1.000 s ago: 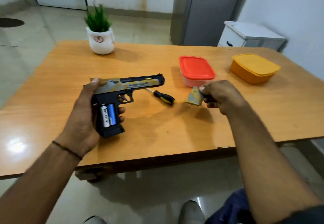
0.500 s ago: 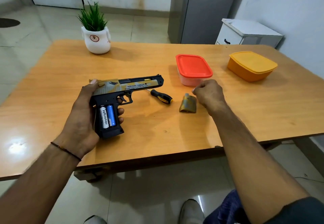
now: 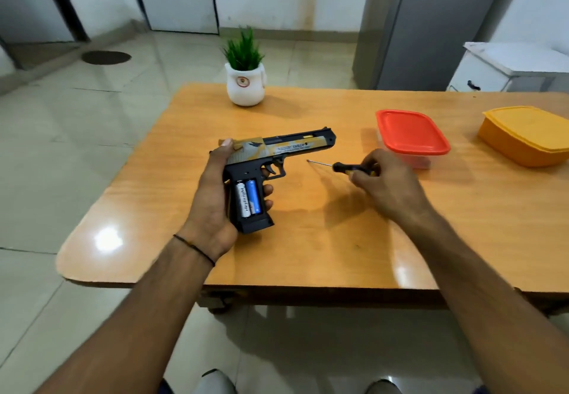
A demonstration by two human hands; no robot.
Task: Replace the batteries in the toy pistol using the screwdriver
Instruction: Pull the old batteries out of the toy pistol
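Note:
My left hand (image 3: 212, 199) grips the toy pistol (image 3: 277, 150) by its black handle, barrel pointing right, just above the wooden table (image 3: 308, 239). The handle's compartment is uncovered and shows two batteries (image 3: 247, 198), one white and one blue, side by side. My right hand (image 3: 385, 184) is closed on the black and yellow handle of the screwdriver (image 3: 341, 166), whose thin shaft points left toward the pistol's trigger guard. The battery cover is not visible, hidden behind my right hand or out of sight.
A red-lidded container (image 3: 411, 135) stands just behind my right hand. A yellow container (image 3: 526, 135) is at the far right. A white pot with a green plant (image 3: 245, 81) sits at the table's back edge. A white cabinet (image 3: 505, 68) stands beyond the table.
My right hand set the battery cover down on the table, moved left and took hold of the screwdriver. The left hand kept holding the pistol. The camera view shifted left.

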